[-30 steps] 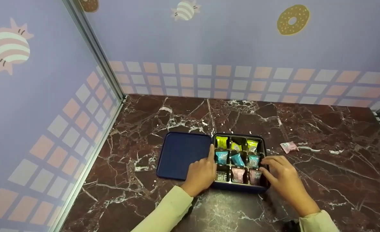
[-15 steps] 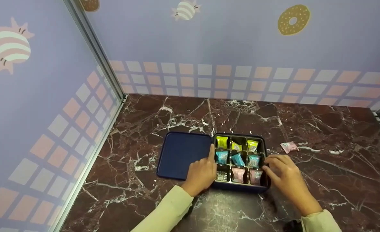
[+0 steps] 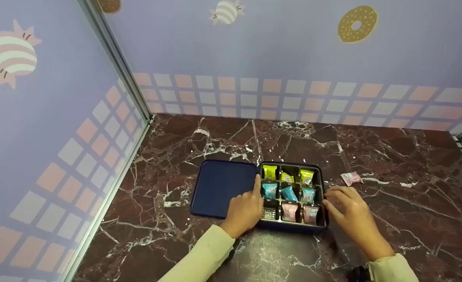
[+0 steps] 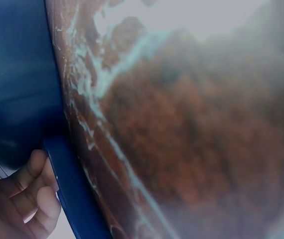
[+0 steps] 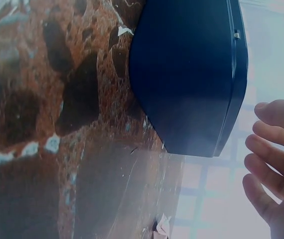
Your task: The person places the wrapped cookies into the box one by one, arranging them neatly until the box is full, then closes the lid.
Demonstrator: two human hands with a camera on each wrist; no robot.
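Observation:
A dark blue tin (image 3: pixel 293 226) lies with its lid (image 3: pixel 221 188) folded back to the left. Its divided tray holds lime-green wrapped candies (image 3: pixel 270 172) in the far row, blue ones (image 3: pixel 269 191) in the middle and two pink ones (image 3: pixel 289 212) in the near row; the near-left compartment shows its patterned bottom. My left hand (image 3: pixel 243 211) rests at the hinge side, index finger stretched along the tin's left edge, fingertips (image 4: pixel 46 201) against the lid's edge. Just off the tin's right wall, my right hand (image 3: pixel 350 211) has loosely bent fingers and holds nothing.
One pink wrapped candy (image 3: pixel 351 178) lies on the marbled table (image 3: pixel 168 243) to the right, beyond my right hand. Small white bits are scattered behind the tin. Patterned panels (image 3: pixel 293 47) stand at the back and left.
My right hand has drawn back a little to the right from over the tin's right edge, uncovering more of the near-right compartment. The left hand, tin and loose pink candy have stayed put.

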